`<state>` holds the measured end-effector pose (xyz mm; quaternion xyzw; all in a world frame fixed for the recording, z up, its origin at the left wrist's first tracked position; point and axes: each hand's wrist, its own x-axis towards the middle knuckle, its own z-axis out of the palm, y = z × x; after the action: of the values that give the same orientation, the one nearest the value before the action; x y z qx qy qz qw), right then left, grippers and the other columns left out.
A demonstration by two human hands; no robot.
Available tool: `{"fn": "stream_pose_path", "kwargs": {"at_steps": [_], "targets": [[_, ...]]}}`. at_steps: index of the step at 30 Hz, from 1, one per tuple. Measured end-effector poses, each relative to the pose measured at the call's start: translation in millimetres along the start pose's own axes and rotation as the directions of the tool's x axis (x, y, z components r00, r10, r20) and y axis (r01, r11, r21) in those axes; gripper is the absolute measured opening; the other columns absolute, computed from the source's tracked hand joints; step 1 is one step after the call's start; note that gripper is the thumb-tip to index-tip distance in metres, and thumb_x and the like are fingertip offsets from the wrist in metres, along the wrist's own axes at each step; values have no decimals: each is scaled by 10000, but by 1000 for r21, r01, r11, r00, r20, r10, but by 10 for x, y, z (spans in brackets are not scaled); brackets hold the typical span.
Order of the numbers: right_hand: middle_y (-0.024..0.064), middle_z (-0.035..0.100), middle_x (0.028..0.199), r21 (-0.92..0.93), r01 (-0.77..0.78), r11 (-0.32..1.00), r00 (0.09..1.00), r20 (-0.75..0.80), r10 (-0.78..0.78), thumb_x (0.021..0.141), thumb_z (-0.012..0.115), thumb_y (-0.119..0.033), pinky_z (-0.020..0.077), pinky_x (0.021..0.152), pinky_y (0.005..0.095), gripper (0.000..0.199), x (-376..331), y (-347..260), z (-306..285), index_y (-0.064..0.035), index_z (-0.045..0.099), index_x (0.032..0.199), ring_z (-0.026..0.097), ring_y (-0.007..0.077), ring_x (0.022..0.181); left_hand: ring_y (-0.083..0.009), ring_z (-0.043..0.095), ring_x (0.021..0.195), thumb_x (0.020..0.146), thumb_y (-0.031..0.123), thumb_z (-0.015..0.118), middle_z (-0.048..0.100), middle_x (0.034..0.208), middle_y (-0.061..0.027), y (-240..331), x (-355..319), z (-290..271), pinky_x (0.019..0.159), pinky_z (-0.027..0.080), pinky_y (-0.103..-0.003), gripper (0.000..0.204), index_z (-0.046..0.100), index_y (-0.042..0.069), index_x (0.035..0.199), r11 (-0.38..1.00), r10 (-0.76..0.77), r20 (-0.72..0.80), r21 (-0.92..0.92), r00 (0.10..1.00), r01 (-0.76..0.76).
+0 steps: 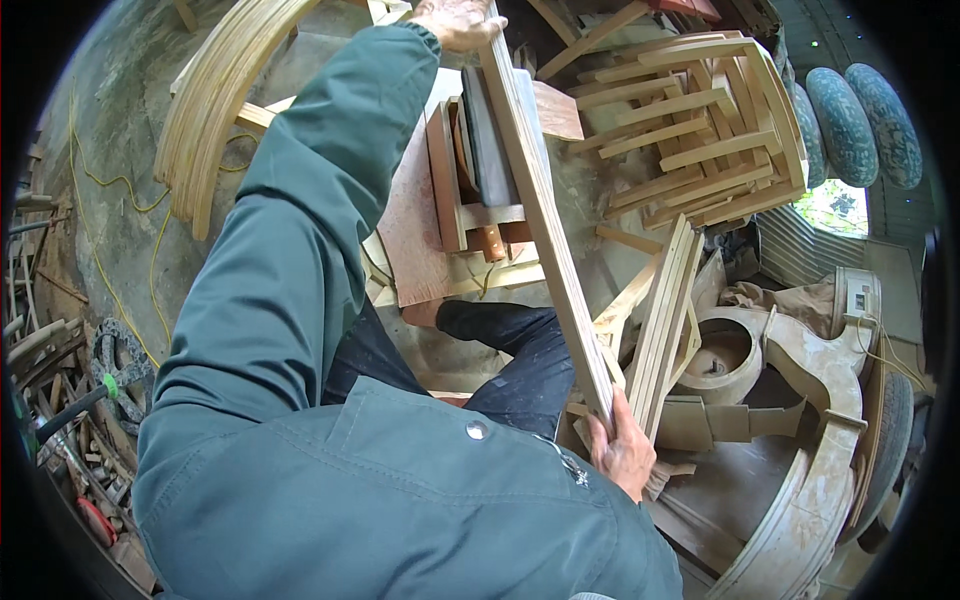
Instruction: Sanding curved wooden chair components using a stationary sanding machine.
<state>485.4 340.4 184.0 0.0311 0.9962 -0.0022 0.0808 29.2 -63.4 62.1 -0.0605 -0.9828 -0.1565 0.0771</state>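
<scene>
A long, straight wooden strip (541, 205) runs slantwise in front of me, from far middle to near right. At its far end my left hand (458, 24) is closed on it, arm stretched out; some fingers are cut off by the picture's top. My right hand (624, 452) grips the near end, thumb and fingers wrapped round it. Under and beside the strip stands a low wooden-framed machine (445, 165) with a dark grey flat surface (488, 140); the strip partly covers it. Close to my right hand lean several similar strips (668, 325).
A stack of curved wooden pieces (215, 110) stands far left, by a yellow cable (100, 268) on the floor. Slatted wooden frames (700, 125) are piled far right. At right sits a large pale machine (800, 350) with a round opening. Scrap wood (55, 365) lies along the left.
</scene>
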Motion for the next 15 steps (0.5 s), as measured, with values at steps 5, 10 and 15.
{"fn": "stream_pose_path", "kwargs": {"at_steps": [5, 10, 15], "targets": [[186, 730, 985, 44, -3, 999, 1000, -6, 3, 951, 749, -297, 555, 700, 495, 585, 385, -376, 163, -227, 550, 1497, 721, 402, 824, -407, 96, 1625, 1029, 543, 475, 143, 1741, -237, 44, 238, 40, 1283, 150, -607, 842, 241, 26, 1651, 999, -22, -43, -31, 999, 21], [212, 739, 1123, 108, -32, 994, 999, 8, 31, 967, 726, -245, 571, 814, 509, 586, 894, -742, 321, -212, 529, 1518, 726, 449, 938, -423, 57, 1626, 1008, 556, 505, 103, 1748, -235, -121, 374, 277, 1277, 148, -627, 876, 239, 26, 1653, 997, -37, -150, -68, 988, 27], [243, 735, 1103, 69, 43, 997, 998, -39, -40, 1004, 672, -290, 573, 795, 524, 582, 1483, -1026, 507, -212, 485, 1550, 728, 455, 941, -425, 63, 1625, 1002, 533, 530, 114, 1736, -263, -167, 325, 194, 1272, 153, -639, 875, 248, 11, 1646, 994, -30, -192, -105, 981, 10]]}}
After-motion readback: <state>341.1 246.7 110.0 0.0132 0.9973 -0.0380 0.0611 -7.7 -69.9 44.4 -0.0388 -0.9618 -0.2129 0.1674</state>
